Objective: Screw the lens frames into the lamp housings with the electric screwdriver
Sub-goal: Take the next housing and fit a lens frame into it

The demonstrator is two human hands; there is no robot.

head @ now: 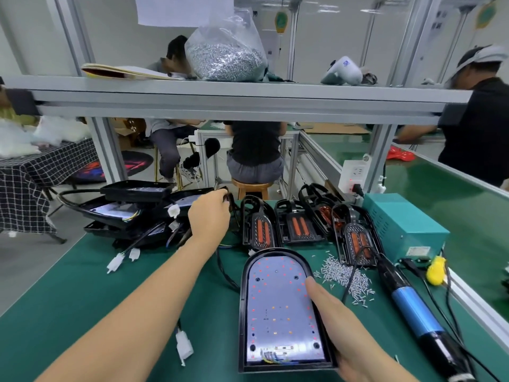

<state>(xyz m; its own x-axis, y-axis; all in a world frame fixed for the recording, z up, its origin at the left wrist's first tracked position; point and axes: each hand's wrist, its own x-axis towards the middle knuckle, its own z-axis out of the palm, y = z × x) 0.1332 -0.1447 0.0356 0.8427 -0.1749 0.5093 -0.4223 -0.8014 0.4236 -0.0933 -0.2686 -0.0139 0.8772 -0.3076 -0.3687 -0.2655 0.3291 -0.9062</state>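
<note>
Lamp housing [278, 307] flat on desk [82, 299], gripped at right edge by right hand [338, 321]. Lens frame [230, 201] pinched by left hand [210, 216] at far row. Screwdriver [413, 307] unheld. Risk: frame snagged on wires, neighbouring frames toppled.

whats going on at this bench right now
A person is assembling lamps at a green bench. Their right hand holds the right edge of an open lamp housing with its LED board facing up. Their left hand reaches forward and grips a black lens frame beside a row of other lens frames. The electric screwdriver lies unused on the mat to the right, next to a loose pile of screws. No frame sits on the housing yet.
</note>
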